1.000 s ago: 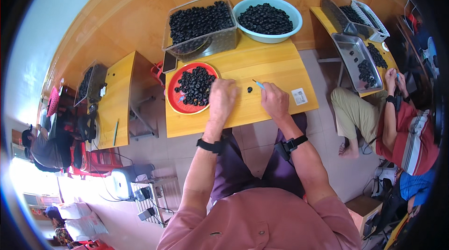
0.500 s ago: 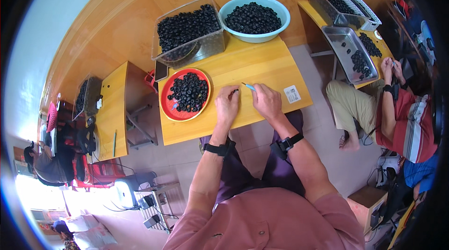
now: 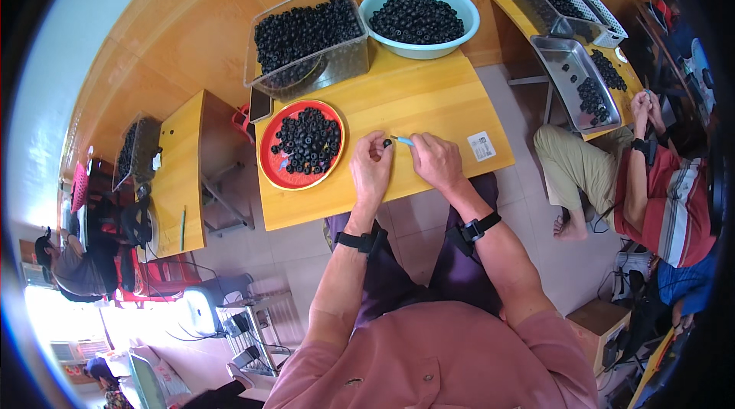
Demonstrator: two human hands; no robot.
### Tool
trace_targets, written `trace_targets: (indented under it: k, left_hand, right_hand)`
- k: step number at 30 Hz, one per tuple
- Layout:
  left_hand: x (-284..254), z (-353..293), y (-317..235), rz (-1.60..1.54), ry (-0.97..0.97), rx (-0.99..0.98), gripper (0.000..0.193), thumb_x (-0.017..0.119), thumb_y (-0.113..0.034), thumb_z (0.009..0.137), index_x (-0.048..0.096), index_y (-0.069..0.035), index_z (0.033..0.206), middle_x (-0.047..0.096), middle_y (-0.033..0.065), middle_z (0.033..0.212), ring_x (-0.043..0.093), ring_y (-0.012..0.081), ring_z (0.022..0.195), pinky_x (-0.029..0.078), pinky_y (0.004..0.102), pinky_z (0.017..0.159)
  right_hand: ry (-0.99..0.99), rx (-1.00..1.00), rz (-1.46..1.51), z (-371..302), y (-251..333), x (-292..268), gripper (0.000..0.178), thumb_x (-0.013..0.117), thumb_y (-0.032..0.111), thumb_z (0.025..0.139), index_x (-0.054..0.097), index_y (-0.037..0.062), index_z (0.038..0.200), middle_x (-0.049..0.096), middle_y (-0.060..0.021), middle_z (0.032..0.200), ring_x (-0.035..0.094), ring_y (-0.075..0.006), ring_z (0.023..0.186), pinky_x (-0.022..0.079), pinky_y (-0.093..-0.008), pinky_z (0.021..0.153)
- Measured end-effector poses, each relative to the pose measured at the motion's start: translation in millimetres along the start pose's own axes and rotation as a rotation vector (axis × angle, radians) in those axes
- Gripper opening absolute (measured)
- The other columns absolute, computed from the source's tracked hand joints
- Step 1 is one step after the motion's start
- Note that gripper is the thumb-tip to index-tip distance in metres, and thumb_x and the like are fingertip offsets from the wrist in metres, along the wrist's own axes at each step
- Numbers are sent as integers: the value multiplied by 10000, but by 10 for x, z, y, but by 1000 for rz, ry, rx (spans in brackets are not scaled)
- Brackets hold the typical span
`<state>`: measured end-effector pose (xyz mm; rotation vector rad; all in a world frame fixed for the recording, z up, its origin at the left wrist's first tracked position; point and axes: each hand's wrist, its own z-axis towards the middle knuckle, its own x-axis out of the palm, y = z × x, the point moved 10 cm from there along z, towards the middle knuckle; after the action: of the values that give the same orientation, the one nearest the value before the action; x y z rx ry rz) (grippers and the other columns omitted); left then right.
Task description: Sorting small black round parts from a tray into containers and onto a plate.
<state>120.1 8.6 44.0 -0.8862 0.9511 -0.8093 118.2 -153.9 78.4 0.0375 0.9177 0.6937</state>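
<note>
Over the near edge of the yellow table (image 3: 417, 99), my left hand (image 3: 370, 170) pinches a small black round piece (image 3: 387, 143) between thumb and fingertips. My right hand (image 3: 437, 164) grips a slim tool with a light-blue handle (image 3: 406, 141). Its thin dark tip points left and lies at or very close to the black piece; whether it touches I cannot tell. Left of my hands sits a round red tray (image 3: 264, 155) with a yellowish rim, holding a heap of similar black pieces (image 3: 308, 141), some showing a central hole.
A clear plastic bin (image 3: 337, 64) and a light-blue basin (image 3: 417, 51), both full of black pieces, stand at the table's back. A dark phone-like slab (image 3: 261, 105) lies left; a white label (image 3: 481, 146) is on the right. Another person (image 3: 651, 202) works at the right-hand table.
The tool tip has come down to the black piece, and my hands have drawn slightly closer. More of the black piece shows at my left fingertips. The view has shifted a little.
</note>
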Motion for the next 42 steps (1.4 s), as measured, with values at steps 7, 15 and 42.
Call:
trace_targets:
  k: [7, 15, 42]
  left_hand:
    - [19, -2, 26, -48, 18, 23, 316, 772, 7, 851, 676, -22, 1150, 689, 86, 917, 669, 162, 772, 570, 293, 709]
    - [55, -8, 40, -31, 50, 15, 328, 771, 27, 836, 676, -22, 1145, 681, 86, 925, 671, 164, 764, 566, 290, 707]
    - [-69, -12, 53, -214, 5, 11, 145, 729, 25, 884, 745, 0, 1026, 600, 61, 921, 593, 123, 793, 487, 250, 712]
  right_hand:
    - [26, -74, 28, -12, 94, 28, 78, 653, 107, 888, 612, 65, 837, 603, -105, 710, 670, -303, 660, 536, -430, 561]
    - [51, -57, 5, -30, 70, 57, 69, 654, 116, 890, 623, 71, 848, 600, -103, 708, 674, -296, 659, 539, -426, 558]
    - [97, 38, -110, 2, -24, 152, 88, 613, 161, 933, 625, 101, 869, 631, -84, 754, 697, -303, 706, 553, -452, 588]
